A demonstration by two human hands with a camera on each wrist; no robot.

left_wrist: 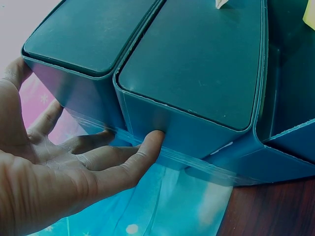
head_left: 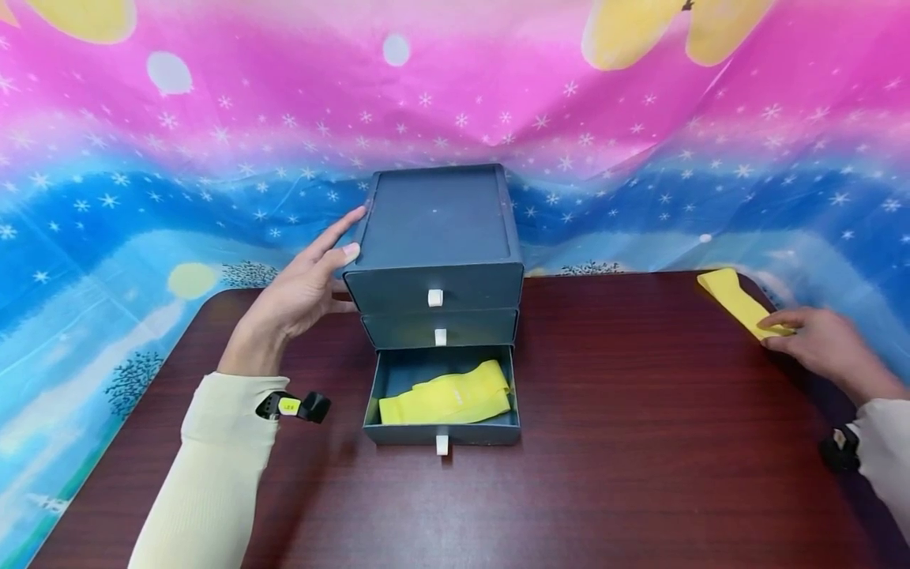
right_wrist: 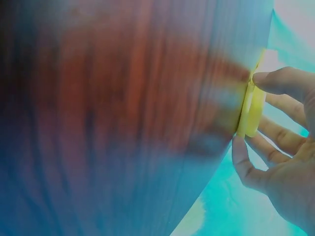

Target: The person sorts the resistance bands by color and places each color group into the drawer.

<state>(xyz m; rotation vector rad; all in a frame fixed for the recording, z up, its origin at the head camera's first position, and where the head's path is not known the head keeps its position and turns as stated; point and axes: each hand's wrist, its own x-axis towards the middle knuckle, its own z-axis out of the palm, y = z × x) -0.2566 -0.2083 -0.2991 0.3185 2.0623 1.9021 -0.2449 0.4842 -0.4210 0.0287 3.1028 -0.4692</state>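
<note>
A dark grey desktop drawer unit [head_left: 437, 217] with white pull tabs stands on the table. Its bottom drawer [head_left: 412, 434] is pulled out and holds a folded yellow band [head_left: 448, 397]. My left hand [head_left: 295, 296] rests against the unit's left side, thumb near the top edge. In the left wrist view, the fingers [left_wrist: 129, 167] of that hand are spread and touch the side wall. At the far right table edge, my right hand [head_left: 825, 344] pinches one end of a second flat yellow band [head_left: 735, 303]. The right wrist view shows this band [right_wrist: 253, 110] between thumb and fingers.
The dark red-brown wooden table [head_left: 640, 442] spreads around the unit. Behind and beside it hangs a pink and blue snowflake-patterned cloth [head_left: 455, 103]. The upper two drawers [head_left: 398, 328] are closed. Black wrist straps [head_left: 291, 406] sit over the pale sleeves.
</note>
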